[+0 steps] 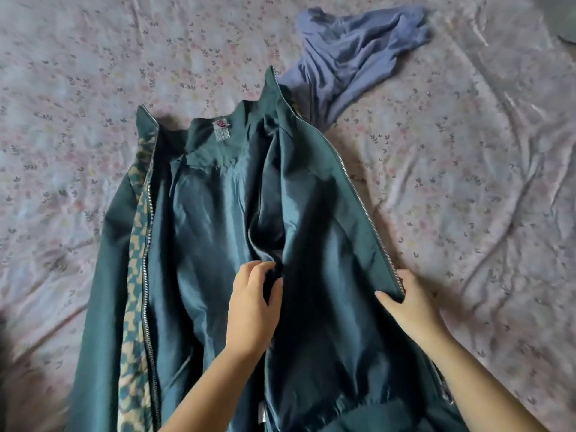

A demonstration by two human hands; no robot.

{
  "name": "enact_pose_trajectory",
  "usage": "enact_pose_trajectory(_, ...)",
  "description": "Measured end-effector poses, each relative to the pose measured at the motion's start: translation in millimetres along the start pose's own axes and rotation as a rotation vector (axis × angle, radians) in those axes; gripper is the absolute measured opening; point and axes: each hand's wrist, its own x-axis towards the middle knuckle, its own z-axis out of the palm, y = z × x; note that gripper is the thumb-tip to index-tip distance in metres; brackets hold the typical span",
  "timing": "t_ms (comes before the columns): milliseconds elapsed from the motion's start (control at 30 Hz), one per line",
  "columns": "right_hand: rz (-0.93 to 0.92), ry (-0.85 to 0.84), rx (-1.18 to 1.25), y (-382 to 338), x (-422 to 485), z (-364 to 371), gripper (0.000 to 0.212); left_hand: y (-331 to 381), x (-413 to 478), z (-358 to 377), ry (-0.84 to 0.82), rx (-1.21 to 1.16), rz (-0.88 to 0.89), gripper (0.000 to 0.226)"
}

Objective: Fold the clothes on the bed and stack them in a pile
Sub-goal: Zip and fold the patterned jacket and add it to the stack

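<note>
A dark teal zip-up jacket with slick lining (202, 229) lies open at near centre of the pink floral bedsheet (467, 151). The left hand (254, 302) curls round a lining fold; the right hand (411, 304) pinches the right zipper edge. The slippery lining could bunch, skewing the fold.

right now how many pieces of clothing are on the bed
2: the green jacket lies open in the middle; the crumpled blue garment lies beyond its collar. A grey shape at the top right may be another.
</note>
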Motion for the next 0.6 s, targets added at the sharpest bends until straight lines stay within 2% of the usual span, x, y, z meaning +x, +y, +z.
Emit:
enact_pose_trajectory(133, -0.002, -0.025, 0.013, 12.7, -16.9, -8.4, 0.036, 10.5, -16.9, 8.1, -0.071, -0.061, -0.035, 0.027)
enact_pose_trajectory(300, -0.145, 0.117, -0.066, 13.6, -45.1, -42.1, 0.029, 23.7, -37.3, 2.0, -0.12, -0.164, -0.07, 0.023)
enact_pose_trajectory(433, -0.496, 0.471, -0.247, -34.8, -85.5, -60.7, 0.031, 27.3, -53.8, -18.2, -0.094, -0.34, -0.167, 0.019)
enact_pose_trajectory(467, -0.558, 0.453, -0.215, -50.0, -98.1, -55.2, 0.031, 25.7, -58.6, -25.3, -0.09, -0.396, -0.208, 0.017)
enact_pose_trajectory(500, -0.58, 0.303, -0.142, -62.9, -110.1, -45.5, 0.034, 24.2, -63.8, -33.0, -0.087, -0.462, -0.257, 0.015)
enact_pose_trajectory(600, -0.411, -0.43, 0.099, -91.5, -144.7, -6.2, 0.044, 13.0, -79.5, -50.3, -0.087, -0.646, -0.483, 0.019)
